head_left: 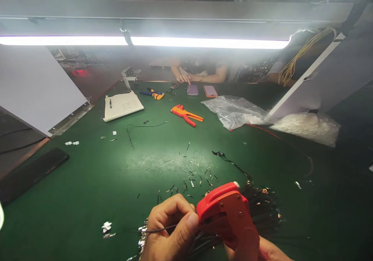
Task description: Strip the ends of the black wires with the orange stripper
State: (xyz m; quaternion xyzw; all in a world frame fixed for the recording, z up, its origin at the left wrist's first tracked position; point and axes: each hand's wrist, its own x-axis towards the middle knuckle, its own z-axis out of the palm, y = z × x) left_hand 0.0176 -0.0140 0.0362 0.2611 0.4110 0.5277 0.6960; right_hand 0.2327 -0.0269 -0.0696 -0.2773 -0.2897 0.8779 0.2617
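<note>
My left hand (169, 230) pinches a thin black wire (159, 229) between thumb and fingers and holds its end at the jaw of a red crimping tool (230, 218). My right hand (269, 249), mostly out of frame at the bottom edge, grips that tool's handles. Under both hands lies a bundle of black wires (259, 206) with metal terminals. Short wire offcuts (192, 177) are scattered on the green mat (87, 183) just beyond the hands.
An orange wire stripper (186, 114), blue-yellow pliers (154, 93), a white pad (122, 105), two phones (201, 90) and clear plastic bags (236, 111) lie farther back. A dark phone (32, 171) rests at the left. Another person's hands (186, 77) are across the table.
</note>
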